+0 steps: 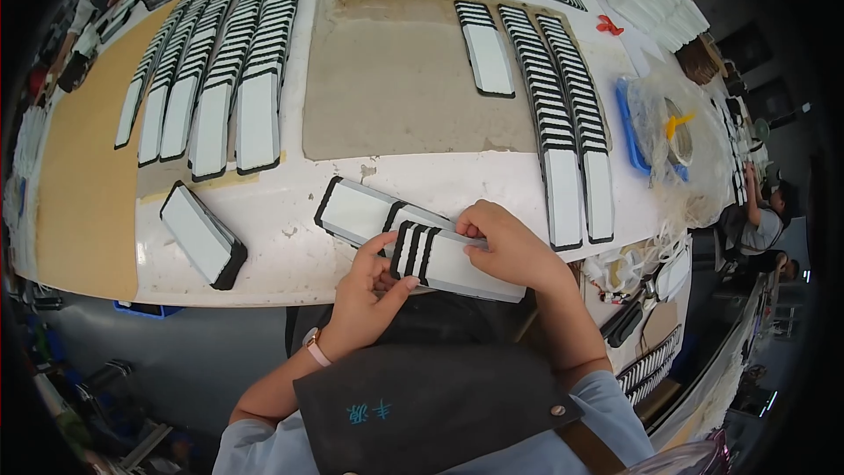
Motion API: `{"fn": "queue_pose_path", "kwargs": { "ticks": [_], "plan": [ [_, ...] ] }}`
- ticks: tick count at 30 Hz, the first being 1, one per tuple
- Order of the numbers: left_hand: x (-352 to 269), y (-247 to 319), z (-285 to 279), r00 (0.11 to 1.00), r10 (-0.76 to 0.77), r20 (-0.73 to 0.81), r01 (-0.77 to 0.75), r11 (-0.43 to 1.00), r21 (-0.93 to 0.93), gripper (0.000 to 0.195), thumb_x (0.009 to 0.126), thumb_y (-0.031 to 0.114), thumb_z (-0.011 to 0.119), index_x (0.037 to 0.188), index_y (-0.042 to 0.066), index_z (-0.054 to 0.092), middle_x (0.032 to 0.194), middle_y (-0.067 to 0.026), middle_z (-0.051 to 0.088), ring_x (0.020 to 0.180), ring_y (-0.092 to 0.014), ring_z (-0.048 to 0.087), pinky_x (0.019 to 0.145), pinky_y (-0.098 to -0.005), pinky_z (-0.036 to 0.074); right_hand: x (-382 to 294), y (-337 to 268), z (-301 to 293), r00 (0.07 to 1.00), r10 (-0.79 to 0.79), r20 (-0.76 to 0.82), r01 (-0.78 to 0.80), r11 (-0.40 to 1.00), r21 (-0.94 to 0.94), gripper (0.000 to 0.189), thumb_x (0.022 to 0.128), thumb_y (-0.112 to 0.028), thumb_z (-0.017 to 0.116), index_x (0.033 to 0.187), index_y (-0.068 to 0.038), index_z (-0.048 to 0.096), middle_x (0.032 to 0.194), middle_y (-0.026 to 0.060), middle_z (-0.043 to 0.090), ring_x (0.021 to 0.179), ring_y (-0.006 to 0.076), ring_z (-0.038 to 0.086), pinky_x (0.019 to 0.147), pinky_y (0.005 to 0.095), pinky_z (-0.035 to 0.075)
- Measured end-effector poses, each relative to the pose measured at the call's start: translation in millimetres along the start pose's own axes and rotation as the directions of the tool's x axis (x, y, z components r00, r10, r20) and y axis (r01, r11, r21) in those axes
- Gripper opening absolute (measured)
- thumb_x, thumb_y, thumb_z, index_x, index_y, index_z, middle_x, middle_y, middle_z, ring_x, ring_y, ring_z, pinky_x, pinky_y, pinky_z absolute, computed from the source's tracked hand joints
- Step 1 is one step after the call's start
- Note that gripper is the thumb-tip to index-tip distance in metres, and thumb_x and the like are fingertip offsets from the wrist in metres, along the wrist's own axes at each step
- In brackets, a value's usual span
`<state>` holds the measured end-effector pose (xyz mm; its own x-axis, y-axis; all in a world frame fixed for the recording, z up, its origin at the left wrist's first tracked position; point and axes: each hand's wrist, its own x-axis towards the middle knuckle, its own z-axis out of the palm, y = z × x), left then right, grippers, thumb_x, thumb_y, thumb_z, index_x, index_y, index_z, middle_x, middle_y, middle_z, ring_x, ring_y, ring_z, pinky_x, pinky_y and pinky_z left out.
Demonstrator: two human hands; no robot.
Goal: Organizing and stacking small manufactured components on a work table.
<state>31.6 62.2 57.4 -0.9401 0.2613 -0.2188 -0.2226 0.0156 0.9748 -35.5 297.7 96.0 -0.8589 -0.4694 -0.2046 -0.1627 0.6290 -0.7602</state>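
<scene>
A few flat white strips with black ends, overlapped in steps, are held at the table's front edge. My left hand grips their black-banded left end, thumb below and fingers above. Along the upper long edge, my right hand pinches with thumb and forefinger; the exact edge it holds is partly covered by the fingers. Just behind them lie more white strips with black ends, slanting on the table and partly hidden by the held ones. A small stack of similar strips lies apart to the left.
Overlapping rows of strips lie at left and right. Between them is a stained grey-brown sheet bearing one short row. A blue tray with clear plastic film stands at right. Other people sit farther off.
</scene>
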Motion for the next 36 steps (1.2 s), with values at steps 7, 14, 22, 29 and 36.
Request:
{"fn": "queue_pose_path", "kwargs": {
  "ticks": [7, 14, 22, 29, 36],
  "plan": [
    [3, -11, -1, 0.998, 0.057, -0.001, -0.056, 0.990, 0.129, 0.067, 0.087, -0.001, 0.066, 0.144, 0.003, 0.031, 0.098, -0.0093, 0.068, 0.085, -0.012, 0.064, 0.075, -0.0252, 0.051, 3, 0, -3, 0.998, 0.033, 0.050, -0.038, 0.994, 0.106, 0.022, 0.078, -0.007, 0.071, 0.094, -0.001, 0.057, 0.093, 0.0107, 0.056, 0.088, 0.0242, 0.056, 0.081, 0.0338, 0.047],
    [4, -13, 0, 0.985, 0.168, -0.047, -0.161, 0.979, 0.125, 0.066, 0.086, 0.003, 0.069, 0.142, 0.003, 0.035, 0.089, -0.0083, 0.067, 0.077, -0.013, 0.064, 0.071, -0.0269, 0.052, -5, -1, -6, 0.996, 0.077, 0.034, -0.083, 0.973, 0.217, 0.011, 0.085, -0.001, 0.065, 0.094, -0.001, 0.059, 0.084, 0.0047, 0.058, 0.078, 0.0135, 0.053, 0.075, 0.0276, 0.045],
    [6, -2, -9, 0.976, 0.141, -0.165, -0.133, 0.989, 0.058, 0.053, 0.087, 0.004, 0.068, 0.135, 0.004, 0.046, 0.087, -0.0038, 0.062, 0.076, -0.012, 0.060, 0.071, -0.0251, 0.050, -3, -11, -9, 0.987, 0.161, -0.016, -0.157, 0.974, 0.161, 0.006, 0.089, -0.001, 0.060, 0.094, 0.001, 0.057, 0.076, 0.0013, 0.055, 0.072, 0.0090, 0.048, 0.069, 0.0248, 0.042],
    [12, 1, -29, 0.984, 0.048, -0.172, -0.035, 0.996, 0.079, 0.039, 0.092, -0.003, 0.057, 0.130, 0.002, 0.051, 0.100, -0.0038, 0.057, 0.090, -0.009, 0.055, 0.080, -0.0224, 0.048, 4, 3, 0, 0.984, 0.173, -0.031, -0.168, 0.976, 0.136, 0.009, 0.089, -0.005, 0.060, 0.095, 0.001, 0.058, 0.076, 0.0114, 0.061, 0.071, 0.0198, 0.056, 0.068, 0.0315, 0.046],
    [19, 5, -25, 0.997, -0.001, -0.074, 0.006, 0.998, 0.067, 0.039, 0.092, -0.006, 0.054, 0.131, 0.000, 0.048, 0.100, -0.0066, 0.057, 0.084, -0.010, 0.057, 0.075, -0.0228, 0.051, 5, 2, 2, 0.982, 0.186, -0.032, -0.179, 0.972, 0.152, 0.010, 0.088, -0.005, 0.061, 0.094, 0.001, 0.059, 0.078, 0.0128, 0.062, 0.072, 0.0215, 0.057, 0.070, 0.0321, 0.046]
  ]
}}
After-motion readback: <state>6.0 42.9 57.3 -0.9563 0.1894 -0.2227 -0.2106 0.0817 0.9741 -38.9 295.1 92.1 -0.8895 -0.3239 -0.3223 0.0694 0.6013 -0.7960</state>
